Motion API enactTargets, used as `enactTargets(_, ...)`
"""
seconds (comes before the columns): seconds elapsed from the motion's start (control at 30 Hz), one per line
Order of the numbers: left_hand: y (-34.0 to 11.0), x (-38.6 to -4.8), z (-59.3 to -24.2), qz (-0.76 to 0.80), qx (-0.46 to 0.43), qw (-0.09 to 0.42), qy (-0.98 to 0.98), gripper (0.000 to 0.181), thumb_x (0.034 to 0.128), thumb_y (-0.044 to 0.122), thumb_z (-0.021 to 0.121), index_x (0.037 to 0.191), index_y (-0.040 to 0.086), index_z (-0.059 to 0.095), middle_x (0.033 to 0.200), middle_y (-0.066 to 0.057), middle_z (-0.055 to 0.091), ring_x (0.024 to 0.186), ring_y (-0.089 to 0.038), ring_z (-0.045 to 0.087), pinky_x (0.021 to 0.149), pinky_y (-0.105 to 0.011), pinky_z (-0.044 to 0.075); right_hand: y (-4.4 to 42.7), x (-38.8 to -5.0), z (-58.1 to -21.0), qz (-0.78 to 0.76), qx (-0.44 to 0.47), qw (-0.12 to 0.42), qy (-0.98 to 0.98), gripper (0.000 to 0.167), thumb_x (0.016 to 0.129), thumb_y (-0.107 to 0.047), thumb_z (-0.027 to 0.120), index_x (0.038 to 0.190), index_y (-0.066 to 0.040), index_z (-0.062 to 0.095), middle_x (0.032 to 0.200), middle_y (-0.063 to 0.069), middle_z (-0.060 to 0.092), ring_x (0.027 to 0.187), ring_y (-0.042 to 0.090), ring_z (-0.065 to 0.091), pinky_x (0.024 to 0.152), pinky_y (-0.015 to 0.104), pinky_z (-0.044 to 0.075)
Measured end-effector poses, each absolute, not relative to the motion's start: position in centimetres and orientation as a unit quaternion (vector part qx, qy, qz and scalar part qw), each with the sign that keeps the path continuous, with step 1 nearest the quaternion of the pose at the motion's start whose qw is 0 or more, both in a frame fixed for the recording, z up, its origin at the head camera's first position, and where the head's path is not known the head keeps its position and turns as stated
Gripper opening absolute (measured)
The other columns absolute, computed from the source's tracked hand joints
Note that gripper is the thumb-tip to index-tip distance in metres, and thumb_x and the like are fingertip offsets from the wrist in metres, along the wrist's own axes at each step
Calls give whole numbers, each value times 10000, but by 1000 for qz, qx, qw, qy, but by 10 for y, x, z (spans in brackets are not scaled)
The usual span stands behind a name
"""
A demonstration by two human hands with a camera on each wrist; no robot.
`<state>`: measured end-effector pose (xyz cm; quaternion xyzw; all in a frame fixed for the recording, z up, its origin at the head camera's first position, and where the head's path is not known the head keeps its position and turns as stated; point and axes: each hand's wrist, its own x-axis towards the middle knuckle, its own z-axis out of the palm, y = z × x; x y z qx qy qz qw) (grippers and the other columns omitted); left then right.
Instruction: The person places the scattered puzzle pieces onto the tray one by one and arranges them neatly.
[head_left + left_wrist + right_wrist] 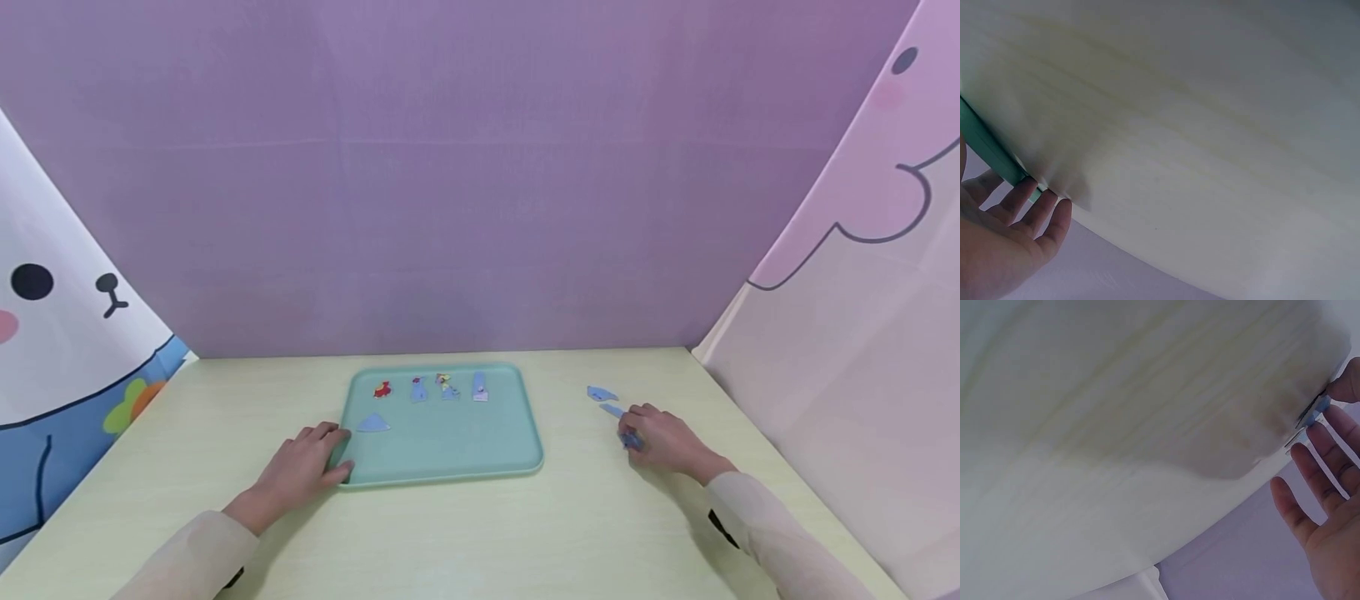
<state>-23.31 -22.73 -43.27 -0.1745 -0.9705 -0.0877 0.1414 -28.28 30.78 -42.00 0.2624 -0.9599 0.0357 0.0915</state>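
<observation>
A light green tray (465,442) lies on the table with several small flat pieces on it: a red one (382,389), blue ones along the back, and a pale blue one (373,422) at the left. My left hand (303,469) rests at the tray's left edge, fingers extended; the left wrist view shows this hand (1016,231) against the green rim (985,144). Right of the tray, my right hand (667,442) pinches a dark blue piece (632,439) at the table; in the right wrist view thumb and fingers of the hand (1329,481) meet at a blue piece (1317,411).
Two more flat blue pieces, one (602,393) behind the other (612,410), lie on the pale table (450,533) just beyond my right hand. A purple cloth (480,183) stands behind the table, with printed cloths at both sides.
</observation>
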Motion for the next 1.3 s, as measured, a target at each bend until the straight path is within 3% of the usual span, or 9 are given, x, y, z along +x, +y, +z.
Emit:
enactTargets(0.47,-229,-233,-433,-89,-171,142,-971,442,786,315,668,1116,28,608,1118,-157,590,991,-352,563,692,-506,477,303,-282,-418,30,275,125,-953,229,622,-171,717,817,-181,597,841,-80,560,758,101,474,575,249,384)
enactTargets(1.17,-227,-231,-430,-90,-172,139,-971,436,790,309,667,1112,22,603,1119,-159,585,979,-353,562,660,-497,475,260,-292,-412,36,336,152,-929,201,632,-183,700,799,-170,590,803,-70,546,779,119,494,589,251,405)
enactTargets(1.3,-227,-231,-432,-90,-171,138,-971,437,789,313,666,1114,27,603,1119,-156,585,977,-349,562,654,-494,476,250,-294,-409,40,351,153,-923,197,643,-176,700,807,-161,591,799,-67,547,775,107,498,701,299,466)
